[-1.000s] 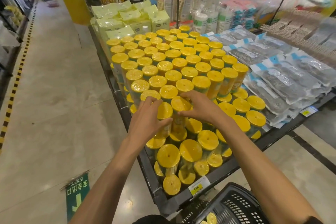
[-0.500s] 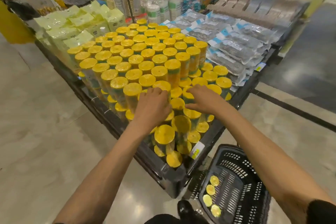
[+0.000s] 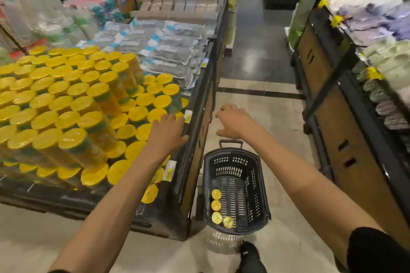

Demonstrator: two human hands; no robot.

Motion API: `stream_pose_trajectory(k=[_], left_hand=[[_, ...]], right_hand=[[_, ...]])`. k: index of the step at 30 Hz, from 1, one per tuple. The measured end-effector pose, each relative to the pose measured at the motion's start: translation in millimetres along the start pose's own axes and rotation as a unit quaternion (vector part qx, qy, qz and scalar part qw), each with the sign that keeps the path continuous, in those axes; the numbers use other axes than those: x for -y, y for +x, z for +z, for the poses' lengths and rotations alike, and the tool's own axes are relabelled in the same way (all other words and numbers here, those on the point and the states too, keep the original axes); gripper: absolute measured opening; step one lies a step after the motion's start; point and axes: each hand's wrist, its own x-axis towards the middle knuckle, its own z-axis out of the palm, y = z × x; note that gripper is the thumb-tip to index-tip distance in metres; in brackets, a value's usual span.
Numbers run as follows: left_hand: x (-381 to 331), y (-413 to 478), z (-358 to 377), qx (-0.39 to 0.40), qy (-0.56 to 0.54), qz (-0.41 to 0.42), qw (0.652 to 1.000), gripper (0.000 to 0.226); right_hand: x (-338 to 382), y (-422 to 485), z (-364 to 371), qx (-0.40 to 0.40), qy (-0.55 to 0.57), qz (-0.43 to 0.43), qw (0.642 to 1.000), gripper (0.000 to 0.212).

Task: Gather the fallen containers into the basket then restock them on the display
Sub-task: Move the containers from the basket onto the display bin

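Yellow-lidded clear containers stand stacked in rows on the dark display table at the left. A dark plastic basket sits on the floor by the table's corner, with several yellow-lidded containers lying along its left side. My left hand hovers flat, fingers straight, over the low containers at the table's right edge, holding nothing. My right hand hangs in the air past the table edge, above the basket's handle, fingers loosely curled and empty.
Flat packets in clear wrap lie on the table behind the containers. A second shelf unit with bagged goods runs along the right. An aisle of tiled floor lies between the two. My dark shoe is beside the basket.
Both hands have left the containers they were pressing in the stack and moved right. The view has swung right, so the basket and aisle now show fully.
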Motion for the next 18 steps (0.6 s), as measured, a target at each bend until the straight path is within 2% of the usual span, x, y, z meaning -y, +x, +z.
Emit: stream_pose_trajectory(k=[9,12,18], left_hand=[[-132.7,60.1,-10.1,0.008,0.001,0.02,1.0,0.055],[-175.0,81.5,-10.4,0.018,-0.015,0.014,1.0,0.059],[-258.3,120.2,-12.6,-0.008,-0.043,-0.001,0.999,0.051]], right_hand=[[-142.1,-45.7,16.6,0.008,-0.003,0.067,0.998,0.058],[-187.5,-55.4,19.0,0.009,0.001,0.061,0.998,0.058],[-275.8,-63.5,22.8,0.015,0.021,0.04,0.999,0.057]])
